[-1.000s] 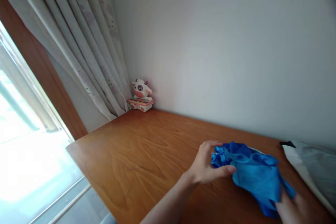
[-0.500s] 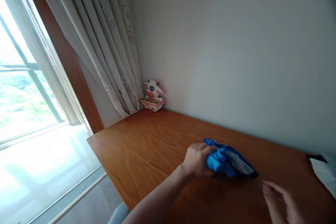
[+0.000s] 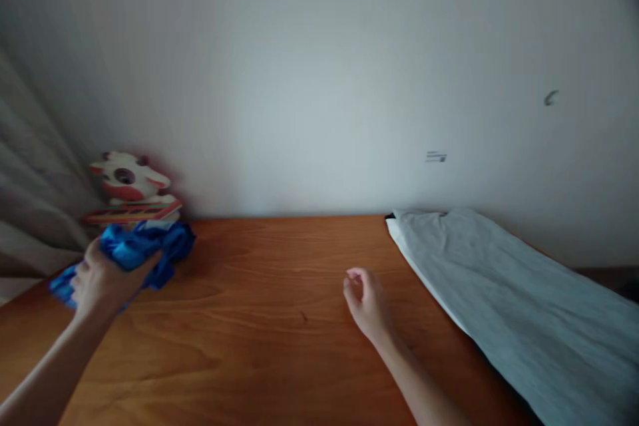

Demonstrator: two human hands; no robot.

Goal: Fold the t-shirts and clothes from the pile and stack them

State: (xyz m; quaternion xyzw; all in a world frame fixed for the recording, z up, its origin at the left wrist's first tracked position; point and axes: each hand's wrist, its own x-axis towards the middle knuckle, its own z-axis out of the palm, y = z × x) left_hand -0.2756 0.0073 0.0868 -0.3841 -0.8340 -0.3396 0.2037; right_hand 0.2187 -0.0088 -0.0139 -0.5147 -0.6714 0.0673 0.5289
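Note:
A crumpled bundle of shiny blue cloth [image 3: 132,246] is in my left hand [image 3: 102,279], at the far left of the table. My fingers are closed around it, and loose folds hang out on both sides. The bundle appears just in front of a cow-shaped toy keyboard [image 3: 127,190] and covers its lower part. Whether the cloth touches the toy or the tabletop, I cannot tell. Over the middle right of the table is my right hand [image 3: 368,303], its fingers curled toward the thumb. Nothing shows in it.
The brown wooden table [image 3: 259,346] runs up to a pale wall. Grey-white fabric [image 3: 484,273] lies spread along its right side. A curtain [image 3: 34,193] hangs at the left edge. On the wall are a small label [image 3: 436,157] and a hook [image 3: 550,98].
My view has turned right, bringing the grey-white fabric fully into sight. My left hand has carried the blue cloth leftward to the toy. My right hand is now over the table's middle right.

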